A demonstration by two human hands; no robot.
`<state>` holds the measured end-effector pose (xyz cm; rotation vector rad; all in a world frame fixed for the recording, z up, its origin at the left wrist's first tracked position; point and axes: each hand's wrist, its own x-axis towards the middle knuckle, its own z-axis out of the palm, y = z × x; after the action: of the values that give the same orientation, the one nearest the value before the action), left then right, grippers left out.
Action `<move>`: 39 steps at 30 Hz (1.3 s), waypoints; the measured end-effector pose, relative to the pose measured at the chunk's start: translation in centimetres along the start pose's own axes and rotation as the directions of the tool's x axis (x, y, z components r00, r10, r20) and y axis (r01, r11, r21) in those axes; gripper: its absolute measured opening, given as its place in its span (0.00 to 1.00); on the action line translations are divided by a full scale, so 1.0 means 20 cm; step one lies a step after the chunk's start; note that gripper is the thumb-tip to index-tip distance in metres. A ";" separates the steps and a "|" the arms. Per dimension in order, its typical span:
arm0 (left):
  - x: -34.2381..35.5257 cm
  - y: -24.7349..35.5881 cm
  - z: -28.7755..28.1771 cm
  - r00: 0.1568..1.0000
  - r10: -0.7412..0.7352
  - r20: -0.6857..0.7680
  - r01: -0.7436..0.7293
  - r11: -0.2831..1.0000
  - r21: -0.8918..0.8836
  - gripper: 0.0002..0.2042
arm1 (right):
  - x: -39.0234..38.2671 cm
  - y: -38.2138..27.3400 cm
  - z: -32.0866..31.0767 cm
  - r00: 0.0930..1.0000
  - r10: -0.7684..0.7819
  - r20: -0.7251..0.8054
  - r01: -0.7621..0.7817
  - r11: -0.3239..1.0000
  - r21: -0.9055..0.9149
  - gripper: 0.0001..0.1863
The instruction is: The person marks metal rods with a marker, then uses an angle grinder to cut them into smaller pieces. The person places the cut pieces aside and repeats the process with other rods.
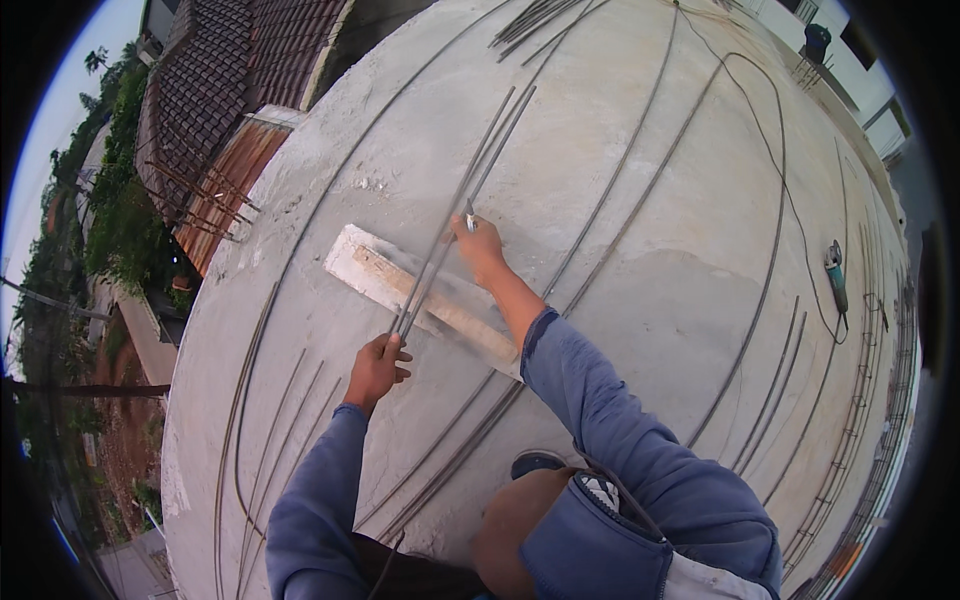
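Note:
My left hand (375,372) is closed around the near ends of a few thin steel rods (440,235), which slant away from me to the upper right. Farther along them, my right hand (480,248) pinches a small pen-like thing (470,218), pale with a dark tip, right beside the rods. Its exact kind is too small to make out. Under the rods lies a plank (375,275) crusted with pale cement, its right end partly hidden by my right sleeve.
Long steel bars (650,185) lie across the concrete slab (640,350). At the right rests a teal angle grinder (836,275) with its black cord. More rods (545,22) lie at the far side. The slab's left edge drops toward tiled roofs (215,80).

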<state>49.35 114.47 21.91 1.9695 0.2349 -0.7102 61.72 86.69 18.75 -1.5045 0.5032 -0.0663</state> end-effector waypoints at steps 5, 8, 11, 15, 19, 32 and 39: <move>0.10 -0.02 0.02 0.999 0.034 0.000 -0.034 0.999 -0.015 0.26 | 0.04 0.10 0.02 0.998 -0.054 0.014 0.055 0.995 -0.084 0.23; 0.12 -0.01 0.04 0.997 0.076 0.018 -0.076 0.997 -0.011 0.25 | 0.04 0.13 0.04 0.995 -0.098 -0.016 0.097 0.994 -0.053 0.25; 0.16 0.01 0.05 0.996 0.093 0.012 -0.093 0.995 -0.029 0.25 | 0.03 0.14 0.06 0.993 -0.112 -0.039 0.110 0.992 -0.054 0.25; 0.17 0.05 0.06 0.995 0.072 0.067 -0.072 0.997 -0.008 0.26 | 0.04 0.12 0.01 0.996 -0.086 0.011 0.087 0.993 -0.075 0.26; 0.17 0.04 0.06 0.995 0.032 0.092 -0.035 0.999 0.038 0.27 | -0.01 0.05 -0.05 0.994 0.012 0.107 0.011 0.977 -0.215 0.27; -0.34 -0.64 -0.27 0.996 0.058 -0.062 -0.018 0.861 0.508 0.31 | -0.84 0.13 -0.40 0.838 -0.262 0.479 0.546 0.385 -0.744 0.36; -0.59 -0.80 -0.37 0.993 -0.045 -0.112 0.085 0.921 0.381 0.35 | -0.78 0.21 -0.43 0.798 -0.369 0.476 0.602 0.449 -0.660 0.32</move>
<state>35.40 130.33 19.19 2.3870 0.2358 -0.7422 43.56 84.34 19.11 -2.4891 -0.2244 -0.1024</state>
